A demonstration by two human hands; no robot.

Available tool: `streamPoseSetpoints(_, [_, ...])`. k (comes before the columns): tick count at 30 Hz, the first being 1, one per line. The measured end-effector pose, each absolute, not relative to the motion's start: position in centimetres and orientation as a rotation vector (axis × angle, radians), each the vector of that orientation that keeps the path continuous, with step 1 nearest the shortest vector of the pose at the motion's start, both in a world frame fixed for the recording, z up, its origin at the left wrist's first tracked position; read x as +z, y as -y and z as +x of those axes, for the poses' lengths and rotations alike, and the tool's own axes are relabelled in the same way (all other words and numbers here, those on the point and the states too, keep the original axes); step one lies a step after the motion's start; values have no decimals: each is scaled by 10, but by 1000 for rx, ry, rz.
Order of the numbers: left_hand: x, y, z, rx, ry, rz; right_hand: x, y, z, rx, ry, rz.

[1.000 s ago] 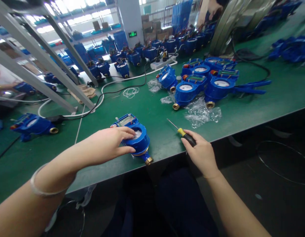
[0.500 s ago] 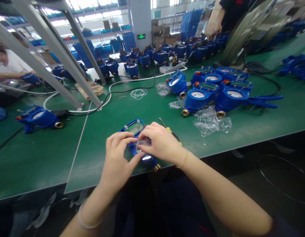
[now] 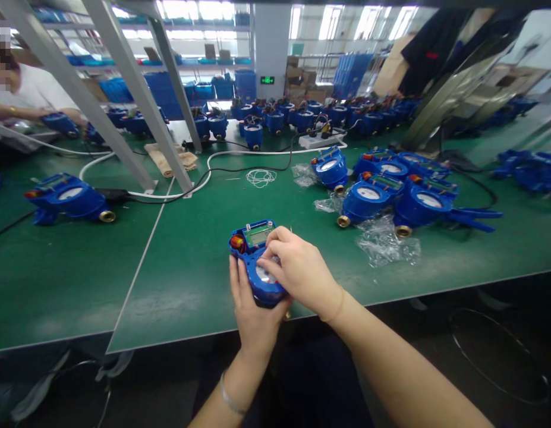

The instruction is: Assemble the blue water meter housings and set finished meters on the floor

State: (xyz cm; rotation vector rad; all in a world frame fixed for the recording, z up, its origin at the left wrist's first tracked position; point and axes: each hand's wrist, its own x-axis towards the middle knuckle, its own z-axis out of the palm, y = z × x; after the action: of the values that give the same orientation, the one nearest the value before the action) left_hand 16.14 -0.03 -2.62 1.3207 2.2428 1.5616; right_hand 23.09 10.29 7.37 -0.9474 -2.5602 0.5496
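A blue meter (image 3: 267, 292) with a round dial and a small circuit board with a display (image 3: 259, 236) is at the front of the green table. My left hand (image 3: 256, 318) is wrapped round its lower side, thumb at the right, fingers at the left. Over the dial, my right hand (image 3: 297, 267) is closed in a pinch; whatever its fingertips hold is too small and covered to make out. An orange-red part (image 3: 238, 242) sits beside the board. The meter's brass end is mostly hidden behind my hands.
Several blue meters (image 3: 368, 199) lie at the right with crumpled clear plastic (image 3: 389, 241). One meter (image 3: 70, 196) is at the left. Behind are a thin white string (image 3: 261, 178), cables, a power strip (image 3: 322, 139), a cloth (image 3: 168, 159) and metal posts. Another person (image 3: 43, 89) works at the far left.
My left hand has moved from above the dial to under the meter, gripping its body. The meter now appears turned slightly, its orange-red part uncovered. My right hand stays over the dial.
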Motion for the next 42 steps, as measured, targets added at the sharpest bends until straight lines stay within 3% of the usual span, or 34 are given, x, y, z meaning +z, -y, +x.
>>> streamPoseSetpoints(5, [-29,6,152,1623,-2231,1375,74,-103,228,371,2393,-1130])
streamPoseSetpoints(13, [-29,6,144,1580,-2248,1517,45,-87,253,563,1795,-898])
streamPoseSetpoints(17, [-29,10,140,1569,-2222,1486,38,-68,259,464,2006,-594])
streamPoseSetpoints(21, [-28,11,135,1527,-2200,1534,47,-83,256,428,2071,-821])
streamPoseSetpoints(24, [-27,11,133,1536,-2202,1536,64,-99,249,181,2319,-905])
streamPoseSetpoints(29, [-26,10,132,1554,-2174,1544,94,-106,235,-159,2863,-660])
streamPoseSetpoints(33, [-26,10,130,1538,-2180,1558,102,-109,224,23,3040,-629])
streamPoseSetpoints(35, [-27,10,127,1553,-2173,1580,101,-114,220,319,2957,-619])
streamPoseSetpoints(39, [-28,10,123,1578,-2130,1576,98,-135,230,1008,2050,-748])
streamPoseSetpoints(42, [-29,12,124,1559,-2108,1536,83,-159,265,828,1504,-907])
